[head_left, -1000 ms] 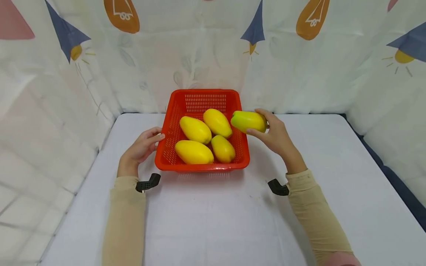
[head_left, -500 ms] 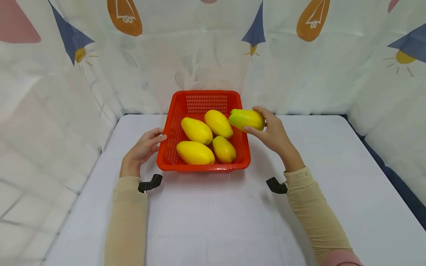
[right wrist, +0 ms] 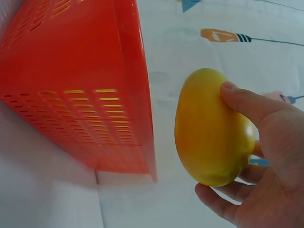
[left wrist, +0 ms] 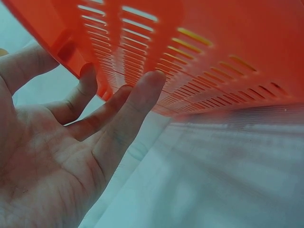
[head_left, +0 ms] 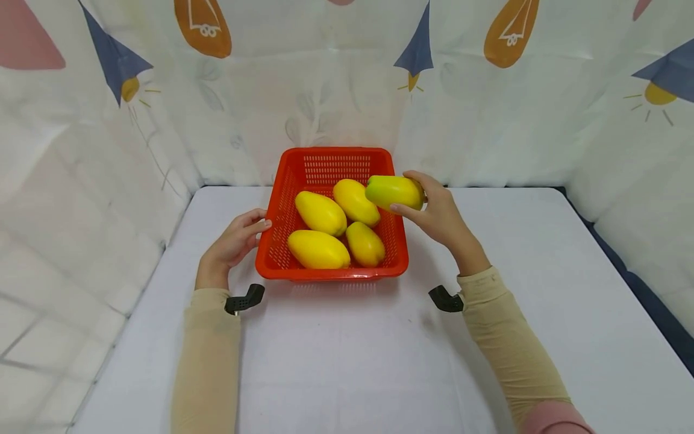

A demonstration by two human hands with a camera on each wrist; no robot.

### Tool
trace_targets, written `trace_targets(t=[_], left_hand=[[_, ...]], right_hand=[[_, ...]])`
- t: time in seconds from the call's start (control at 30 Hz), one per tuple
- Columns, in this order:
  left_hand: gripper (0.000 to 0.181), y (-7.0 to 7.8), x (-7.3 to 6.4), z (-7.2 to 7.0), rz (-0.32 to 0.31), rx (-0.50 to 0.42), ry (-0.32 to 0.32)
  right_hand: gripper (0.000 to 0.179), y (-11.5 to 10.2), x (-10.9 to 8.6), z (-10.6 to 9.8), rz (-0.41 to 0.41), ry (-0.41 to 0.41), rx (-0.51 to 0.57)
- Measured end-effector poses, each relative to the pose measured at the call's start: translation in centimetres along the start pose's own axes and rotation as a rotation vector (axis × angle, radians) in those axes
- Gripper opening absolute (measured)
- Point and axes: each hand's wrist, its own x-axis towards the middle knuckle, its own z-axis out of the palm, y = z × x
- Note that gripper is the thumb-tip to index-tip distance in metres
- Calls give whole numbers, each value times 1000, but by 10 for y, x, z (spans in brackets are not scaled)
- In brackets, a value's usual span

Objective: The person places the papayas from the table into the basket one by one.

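My right hand [head_left: 436,208] grips a green-and-yellow mango [head_left: 394,191] between thumb and fingers. It holds the fruit at the right rim of a red plastic basket [head_left: 332,274], with the green end reaching in over the inside. Seen from the right wrist, the mango [right wrist: 209,128] shows its smooth yellow side, and the fingers curl round its lower end. Several yellow mangoes [head_left: 320,214] lie in the basket. On the other side, my left hand [head_left: 230,247] touches the basket's left side. In the left wrist view its extended fingers [left wrist: 133,107] rest against the slotted outer wall.
The basket stands on a white-covered table [head_left: 347,361], close to the back. A white curtain [head_left: 336,90] with printed shapes hangs behind and at the sides. Black wrist devices [head_left: 244,299] sit at both cuffs.
My right hand has moved left and slightly up with the mango, farther in over the basket. The left hand and basket shifted slightly right in view at first, then stayed still.
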Motion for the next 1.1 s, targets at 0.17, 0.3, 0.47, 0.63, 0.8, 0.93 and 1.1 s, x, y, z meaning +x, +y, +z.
trace_targets(t=[0.17,0.3,0.47,0.63,0.8,0.93,1.1], left_hand=[[22,0,0,0,0,2,1],[22,1,0,0,6,-1,1],[23,1,0,0,9,-1,2],[22,1,-1,0,-8,-1,4],[23,0,0,1,-8,6,6],[24,-1,0,0,-3,7,-1],[27,0,0,-1,-8,11,3]], right_hand=[[74,-2,5,2,-2,-19,3],[73,-6,9,2,-5,-24,-13],[73,-11,14,3,-5,-50,-30],[73,-14,17,4,7,-70,-34],[74,-13,20,5,-2,-75,-29],[75,-12,22,6,12,-82,-27],[76,-12,26,9,14,-90,-31]])
